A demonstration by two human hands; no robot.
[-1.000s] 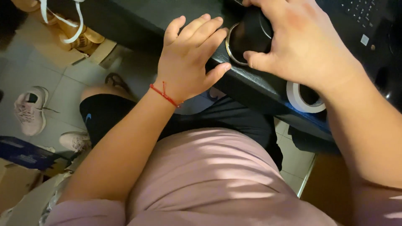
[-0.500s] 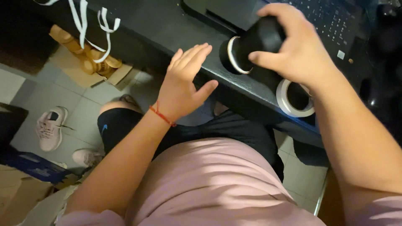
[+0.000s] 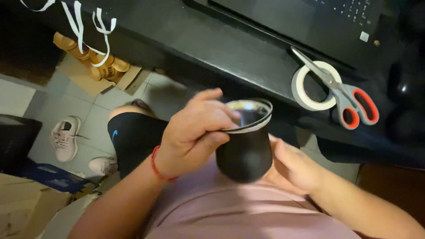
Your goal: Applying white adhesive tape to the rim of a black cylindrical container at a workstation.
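I am holding the cup (image 3: pixel 245 148) over my lap now; half a second ago it was sitting on the desk (image 3: pixel 212 42) under my right hand alone. It is smooth, matte black and rounded at the bottom, with a pale band of tape running around its shiny rim. My right hand (image 3: pixel 294 170) is cupping its right side, fingers curled behind it. My left hand (image 3: pixel 195 130), which was lying flat on the desk edge, is now pinching the band at the cup's rim. Beyond the cup, on the dark glossy desk, a white tape roll (image 3: pixel 312 86) is lying flat with steel scissors (image 3: pixel 343 93), orange-and-grey handled, resting across it. Left of the cup, a pale shoe (image 3: pixel 65 137) is sitting on grey tiles.
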